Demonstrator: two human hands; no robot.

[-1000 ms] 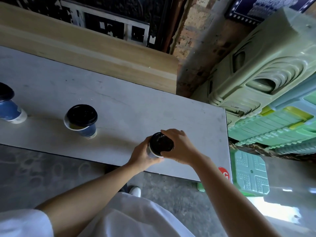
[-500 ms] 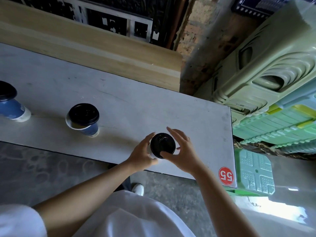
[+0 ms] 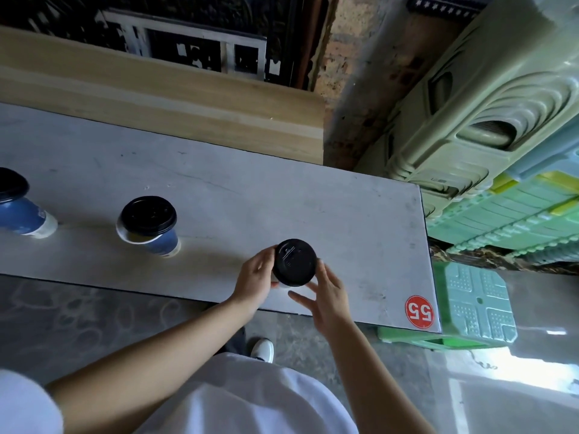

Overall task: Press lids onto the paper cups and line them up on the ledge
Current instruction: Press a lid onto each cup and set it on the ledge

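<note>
I read worktop (image 3: 250, 198) as matt grey, scuffed, stone-like. Lid (image 3: 294, 261): black plastic, slight sheen. Cup (image 3: 163, 242) further left: printed paper, satin blue. Board (image 3: 156, 98) behind: pale wood, smooth. Stacked crates (image 3: 501, 104): moulded green plastic, semi-gloss. Brick wall (image 3: 336, 51) rough. Floor (image 3: 517, 386) polished, mirror-like. Shirt (image 3: 244, 396): white matt cloth.
</note>
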